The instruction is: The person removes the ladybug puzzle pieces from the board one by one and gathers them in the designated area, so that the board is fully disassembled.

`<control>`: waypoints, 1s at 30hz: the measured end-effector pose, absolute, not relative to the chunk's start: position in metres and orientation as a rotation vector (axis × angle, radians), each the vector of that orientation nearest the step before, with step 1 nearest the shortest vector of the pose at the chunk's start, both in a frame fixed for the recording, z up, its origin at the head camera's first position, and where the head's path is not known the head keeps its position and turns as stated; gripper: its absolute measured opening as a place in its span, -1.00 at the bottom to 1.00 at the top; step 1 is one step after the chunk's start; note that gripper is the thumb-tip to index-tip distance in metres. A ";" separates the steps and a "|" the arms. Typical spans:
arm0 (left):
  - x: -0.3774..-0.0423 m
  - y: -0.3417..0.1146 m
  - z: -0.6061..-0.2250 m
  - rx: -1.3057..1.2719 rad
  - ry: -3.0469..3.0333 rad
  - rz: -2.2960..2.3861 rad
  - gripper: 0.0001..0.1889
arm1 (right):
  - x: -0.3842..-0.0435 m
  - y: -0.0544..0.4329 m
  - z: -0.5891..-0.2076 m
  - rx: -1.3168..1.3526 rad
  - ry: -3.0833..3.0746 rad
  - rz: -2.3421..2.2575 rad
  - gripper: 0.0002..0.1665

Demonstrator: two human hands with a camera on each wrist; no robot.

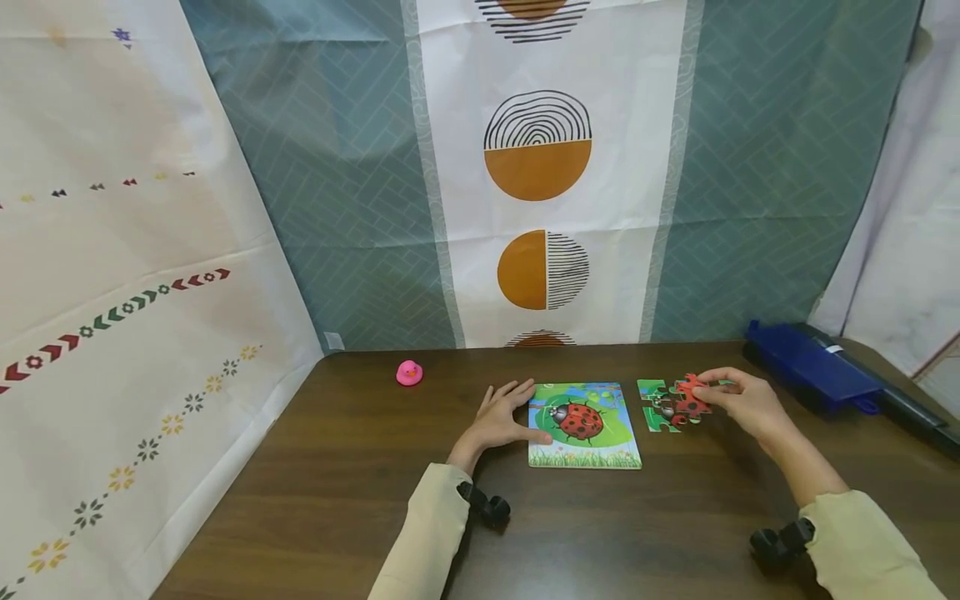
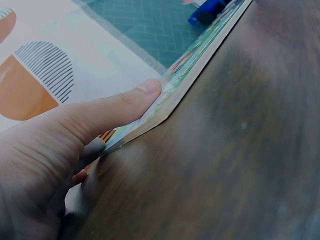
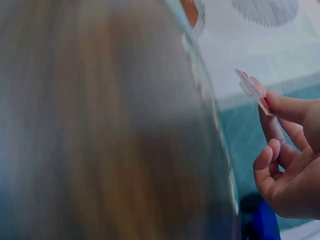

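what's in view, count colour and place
ladybug board: 1, green and red, between hands
held puzzle piece: 1, red, right
other pieces: several, green and red, right of board
duck: 1, pink, back left
dustpan-like thing: 1, blue, back right
tube: 1, black, back right
table: 1, brown, below
backdrop: 1, teal and white, behind
side coverings: 2, whitish, flanking table
wrist devices: 2, black, foreground
sleeves: 2, cream, foreground
left hand: 1, bare, board's left edge
right hand: 1, bare, holding piece

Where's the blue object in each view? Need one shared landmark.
Head: blue object, right side, on the table.
Left wrist: blue object, top edge, right of centre, beyond the board.
Right wrist: blue object, bottom edge, below the right hand.
Shared landmark: teal cloth, in all three.
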State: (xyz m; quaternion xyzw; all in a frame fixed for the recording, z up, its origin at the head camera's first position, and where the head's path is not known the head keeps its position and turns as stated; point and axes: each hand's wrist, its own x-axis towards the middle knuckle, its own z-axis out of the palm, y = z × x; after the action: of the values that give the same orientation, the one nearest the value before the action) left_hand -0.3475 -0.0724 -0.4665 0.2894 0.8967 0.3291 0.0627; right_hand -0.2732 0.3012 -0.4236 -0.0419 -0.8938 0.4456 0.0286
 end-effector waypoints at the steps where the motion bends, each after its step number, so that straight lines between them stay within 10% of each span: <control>1: -0.348 -0.073 -0.467 0.878 2.707 0.997 -0.03 | -0.272 0.308 -0.425 -0.132 -2.775 1.363 -0.32; 30: -0.350 -0.075 -0.472 0.902 2.712 1.011 -0.01 | -0.265 0.323 -0.450 -0.119 -2.926 0.949 -0.45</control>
State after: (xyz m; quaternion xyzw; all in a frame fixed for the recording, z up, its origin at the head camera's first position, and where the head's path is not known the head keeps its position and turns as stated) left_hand -0.3503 -0.0751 -0.4719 0.2970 0.8933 0.3329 0.0551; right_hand -0.2651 0.3232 -0.4502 -0.0385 -0.9500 0.3082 0.0315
